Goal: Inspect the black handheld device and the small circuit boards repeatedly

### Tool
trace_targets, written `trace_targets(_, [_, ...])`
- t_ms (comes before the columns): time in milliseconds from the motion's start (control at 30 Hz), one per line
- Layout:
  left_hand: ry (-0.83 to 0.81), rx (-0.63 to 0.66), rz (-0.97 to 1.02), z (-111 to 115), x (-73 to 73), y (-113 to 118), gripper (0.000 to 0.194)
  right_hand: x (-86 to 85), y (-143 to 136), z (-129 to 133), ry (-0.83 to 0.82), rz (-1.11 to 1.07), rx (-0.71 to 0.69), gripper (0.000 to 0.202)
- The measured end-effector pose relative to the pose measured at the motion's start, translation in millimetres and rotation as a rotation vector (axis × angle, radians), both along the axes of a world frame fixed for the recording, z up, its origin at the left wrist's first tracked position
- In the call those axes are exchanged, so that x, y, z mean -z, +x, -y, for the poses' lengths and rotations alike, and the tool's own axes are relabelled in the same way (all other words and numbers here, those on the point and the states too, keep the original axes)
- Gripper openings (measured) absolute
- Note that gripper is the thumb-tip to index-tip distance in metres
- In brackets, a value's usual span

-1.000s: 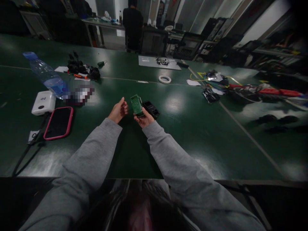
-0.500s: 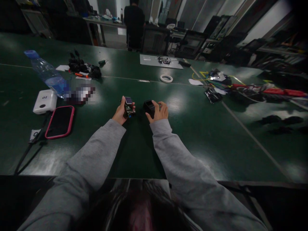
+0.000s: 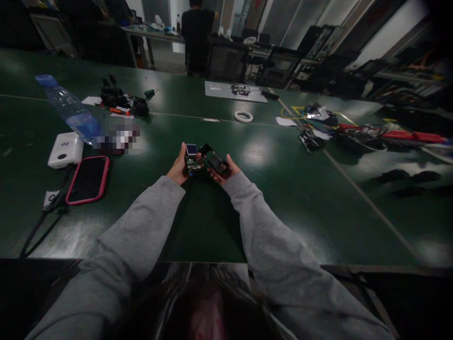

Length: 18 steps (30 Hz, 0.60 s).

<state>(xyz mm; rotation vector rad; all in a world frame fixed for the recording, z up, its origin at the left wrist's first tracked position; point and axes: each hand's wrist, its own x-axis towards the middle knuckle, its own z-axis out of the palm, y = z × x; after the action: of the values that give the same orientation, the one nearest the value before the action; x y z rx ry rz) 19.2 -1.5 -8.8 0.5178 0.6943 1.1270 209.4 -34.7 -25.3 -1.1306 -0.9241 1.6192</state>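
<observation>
In my left hand [image 3: 178,166], closed round its edges, is a green circuit board [image 3: 193,166] with a small screen [image 3: 191,149] at its top end. My right hand [image 3: 228,169] is closed on a black plastic housing [image 3: 215,161], hollow side up, with a window-like opening at its upper left. The housing is tilted and its upper left corner comes close to the board; whether they touch I cannot tell. Both hands are just above the green table [image 3: 208,217].
On the left are a phone in a pink case [image 3: 88,180], a white box with a cable [image 3: 66,150] and a water bottle [image 3: 72,111]. Ahead lies a tape roll [image 3: 243,116]; wires [image 3: 320,113] and a black clip-like part [image 3: 311,140] are to the right. A person [image 3: 198,33] sits far ahead.
My right hand has taken up the black housing, turned it hollow side up and brought it left, close to the board. My left hand has barely moved, though the board now faces up more.
</observation>
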Motion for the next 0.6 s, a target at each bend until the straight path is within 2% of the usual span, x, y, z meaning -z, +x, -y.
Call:
trace_targets(67, [-0.005, -0.012, 0.014, 1, -1.0, 0, 0.053, -0.1, -4, 4, 0.025, 0.020, 0.064, 0.064])
trace_targets(133, [-0.014, -0.026, 0.015, 1, -2.4, 0, 0.052, 2.5, -9, 7, 0.192, 0.161, 0.171, 0.073])
trace_targets(200, [-0.021, -0.033, 0.022, 2, -3.9, 1, 0.051, 6.2, -13, 7, 0.329, 0.297, 0.221, 0.081])
trace_targets(300, [-0.024, -0.028, 0.059, 2, -5.0, 0, 0.050, 9.1, -3, 2, 0.323, 0.300, 0.264, 0.066])
trace_targets(367, [-0.030, -0.019, 0.085, 2, -4.6, 0, 0.049, 6.1, 26, -2, 0.225, 0.275, 0.388, 0.048])
trace_targets(400, [-0.032, -0.017, 0.094, 2, -4.1, 0, 0.050, 2.5, 47, -3, 0.171, 0.299, 0.497, 0.038])
trace_targets(500, [-0.029, -0.016, 0.108, 2, -2.5, -2, 0.053, -17.1, 129, 12, 0.079, 0.524, 0.927, 0.013])
trace_targets(600, [-0.030, -0.018, 0.113, 1, -2.2, -3, 0.056, -46.5, 203, 51, 0.076, 0.600, 1.141, 0.020])
